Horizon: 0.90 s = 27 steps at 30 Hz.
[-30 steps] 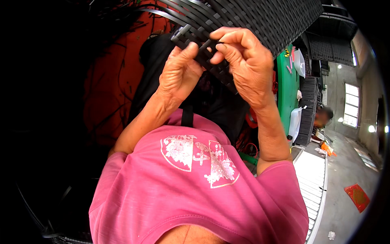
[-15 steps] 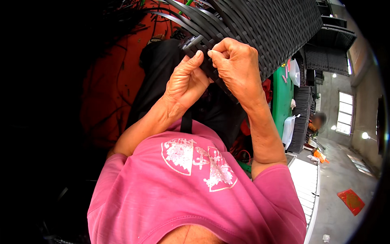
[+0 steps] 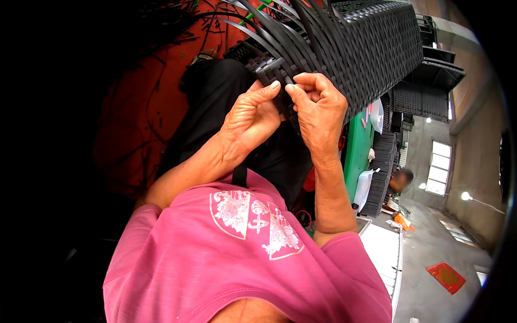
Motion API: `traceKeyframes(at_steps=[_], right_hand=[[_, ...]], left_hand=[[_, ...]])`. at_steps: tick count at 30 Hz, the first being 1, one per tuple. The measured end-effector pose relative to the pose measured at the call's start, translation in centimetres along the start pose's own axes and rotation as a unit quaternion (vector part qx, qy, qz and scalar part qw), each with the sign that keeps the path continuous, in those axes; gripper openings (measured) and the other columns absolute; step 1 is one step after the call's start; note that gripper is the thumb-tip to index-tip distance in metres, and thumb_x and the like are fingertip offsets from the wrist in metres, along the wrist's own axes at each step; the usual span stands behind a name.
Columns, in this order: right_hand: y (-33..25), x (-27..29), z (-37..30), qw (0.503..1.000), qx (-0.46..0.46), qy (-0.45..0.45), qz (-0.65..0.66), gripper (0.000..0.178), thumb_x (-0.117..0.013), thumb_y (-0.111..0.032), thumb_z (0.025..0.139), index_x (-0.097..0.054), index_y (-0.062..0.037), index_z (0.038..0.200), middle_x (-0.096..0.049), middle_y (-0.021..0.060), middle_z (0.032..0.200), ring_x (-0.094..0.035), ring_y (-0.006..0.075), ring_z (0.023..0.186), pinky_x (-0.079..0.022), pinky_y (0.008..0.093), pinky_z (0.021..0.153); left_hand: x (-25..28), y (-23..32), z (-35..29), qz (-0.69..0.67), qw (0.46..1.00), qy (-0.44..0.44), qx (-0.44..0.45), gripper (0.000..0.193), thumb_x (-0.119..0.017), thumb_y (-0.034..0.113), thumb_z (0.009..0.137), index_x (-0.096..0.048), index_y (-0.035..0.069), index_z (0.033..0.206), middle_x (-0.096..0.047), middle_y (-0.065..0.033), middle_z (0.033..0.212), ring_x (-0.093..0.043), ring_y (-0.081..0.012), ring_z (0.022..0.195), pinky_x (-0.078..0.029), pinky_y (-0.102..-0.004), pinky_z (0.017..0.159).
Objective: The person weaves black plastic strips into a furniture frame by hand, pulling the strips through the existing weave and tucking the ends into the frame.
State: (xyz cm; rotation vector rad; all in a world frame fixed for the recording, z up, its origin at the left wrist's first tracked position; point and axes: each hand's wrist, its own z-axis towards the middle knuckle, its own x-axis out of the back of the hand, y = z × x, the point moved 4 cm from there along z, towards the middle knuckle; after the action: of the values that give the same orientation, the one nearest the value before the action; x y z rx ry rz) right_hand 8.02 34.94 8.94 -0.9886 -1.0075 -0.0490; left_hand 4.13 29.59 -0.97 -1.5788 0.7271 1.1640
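A black woven wicker piece [image 3: 371,51] slants away from my lap, made of flat plastic strips. Many loose strip ends [image 3: 288,43] fan out from its near corner. Below that corner is my left hand [image 3: 252,119], its thumb raised along the edge and its other fingers curled underneath, partly hidden. My right hand [image 3: 321,116] works just beside it, thumb and forefinger pinched on a dark strip at the woven edge. The strip's end is hard to make out between the fingertips.
A green surface [image 3: 356,156] with white plastic containers [image 3: 363,188] stands to the right, near stacked dark slatted pieces [image 3: 381,175]. Strip scraps litter the red floor [image 3: 153,107] at left. A person [image 3: 399,180] is farther back at right, near more wicker pieces [image 3: 423,97].
The view has shifted, so the surroundings sit farther left. My right thumb and forefinger have moved slightly along the woven edge. My left hand keeps its place under the corner.
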Motion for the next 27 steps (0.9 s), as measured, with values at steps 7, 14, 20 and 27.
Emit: traceKeyframes(at_steps=[7,14,20,27], right_hand=[[-0.1,0.1,0.1,0.996,0.066,0.015,-0.051,0.007,-0.069,0.002,0.076,-0.064,0.0023,0.08,-0.061,0.0046,0.073,-0.051,0.0064,0.052,-0.041,0.0237,0.047],[-0.3,-0.4,0.7,0.999,-0.01,0.019,0.036,0.01,-0.068,0.004,0.075,-0.061,0.0011,0.082,-0.058,0.0016,0.064,-0.051,0.0036,0.052,-0.041,0.0211,0.046],[0.2,-1.2,0.8,0.998,0.01,0.043,0.038,0.01,-0.067,0.005,0.078,-0.06,0.0008,0.083,-0.058,0.0002,0.064,-0.051,0.0023,0.053,-0.042,0.0192,0.046],[0.1,-1.2,-0.3,0.985,-0.017,0.032,0.167,0.007,-0.064,0.005,0.081,-0.062,0.0021,0.086,-0.06,0.0007,0.07,-0.053,0.0029,0.055,-0.044,0.0177,0.049]], left_hand=[[0.1,-0.1,0.7,-0.041,0.997,-0.059,0.01,0.033,-0.063,0.002,0.084,-0.055,0.009,0.115,-0.058,-0.0032,0.114,-0.051,-0.0163,0.112,-0.033,-0.0376,0.106],[0.6,0.0,1.0,-0.005,0.996,-0.078,0.038,0.034,-0.065,0.005,0.084,-0.056,0.01,0.116,-0.059,-0.0011,0.11,-0.052,-0.0139,0.108,-0.036,-0.0328,0.102],[0.8,-0.1,0.7,0.003,0.996,-0.079,0.029,0.033,-0.066,0.005,0.083,-0.057,0.011,0.114,-0.06,0.0004,0.109,-0.051,-0.0119,0.107,-0.037,-0.0289,0.098],[0.9,0.3,0.8,0.009,0.997,-0.075,0.006,0.031,-0.064,0.002,0.082,-0.059,0.009,0.112,-0.061,-0.0011,0.104,-0.053,-0.0136,0.1,-0.041,-0.0302,0.085]])
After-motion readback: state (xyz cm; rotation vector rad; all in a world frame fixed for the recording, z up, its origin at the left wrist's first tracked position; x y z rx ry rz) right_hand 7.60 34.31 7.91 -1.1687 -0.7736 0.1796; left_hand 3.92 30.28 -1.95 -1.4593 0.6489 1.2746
